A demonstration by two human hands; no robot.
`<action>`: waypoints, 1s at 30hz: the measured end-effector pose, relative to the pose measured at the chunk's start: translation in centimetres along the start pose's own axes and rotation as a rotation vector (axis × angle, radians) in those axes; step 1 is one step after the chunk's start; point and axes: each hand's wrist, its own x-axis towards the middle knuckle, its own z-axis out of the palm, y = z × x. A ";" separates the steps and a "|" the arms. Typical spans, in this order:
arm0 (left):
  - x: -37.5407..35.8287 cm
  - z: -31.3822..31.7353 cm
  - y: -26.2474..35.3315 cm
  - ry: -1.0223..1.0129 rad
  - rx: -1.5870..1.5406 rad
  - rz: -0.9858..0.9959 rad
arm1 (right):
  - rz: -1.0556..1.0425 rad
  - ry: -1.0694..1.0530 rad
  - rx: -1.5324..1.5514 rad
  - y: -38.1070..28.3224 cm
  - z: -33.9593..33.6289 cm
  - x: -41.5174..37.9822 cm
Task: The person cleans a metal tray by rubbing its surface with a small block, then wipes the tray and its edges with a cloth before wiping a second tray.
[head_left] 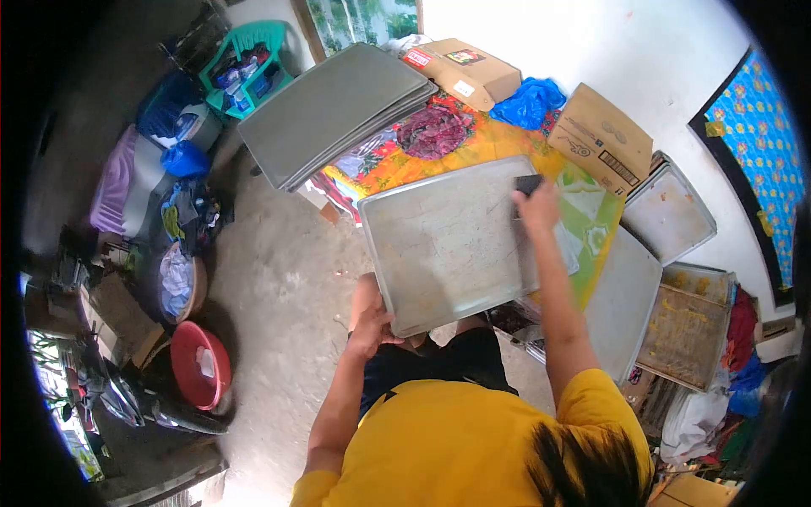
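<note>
- one head cam, looking forward and kinda steeply down
- super wide, dark round edges
- pretty close to left hand point(369, 331) and right hand point(539, 207), counter point(497, 139) ahead

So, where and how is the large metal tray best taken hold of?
Probably by the rim at the near left corner, coming from the person's left, where the left grip already holds. The tray is broad and flat, so its edge suits holding best, and that corner juts past the table, leaving room for fingers underneath.
</note>
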 end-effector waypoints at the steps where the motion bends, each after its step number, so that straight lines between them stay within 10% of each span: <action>1: -0.2 0.3 0.0 0.019 -0.020 -0.001 | 0.073 0.036 -0.041 1.8 -1.5 0.9; 6: 0.9 -1.6 -1.9 -0.010 -0.006 -0.038 | 0.062 0.026 -0.231 8.5 -2.7 -0.6; 9: 1.4 -2.1 -2.0 0.006 -0.004 -0.031 | 0.143 -0.122 -0.178 4.7 -2.5 -4.6; 13: 1.2 -1.0 -1.5 0.044 -0.065 -0.018 | -0.261 -0.230 -0.036 -5.6 -0.2 -13.8; 21: -0.1 -2.6 -2.4 -0.113 -0.194 -0.031 | 0.124 -0.010 -0.102 1.1 0.0 -5.9; 25: -0.1 -2.1 -3.0 -0.123 -0.209 -0.005 | -0.423 -0.182 -0.060 -9.8 -0.3 -18.1; 30: -0.7 -1.3 -3.1 -0.092 -0.247 0.032 | -0.080 -0.022 -0.060 -5.7 1.3 -9.7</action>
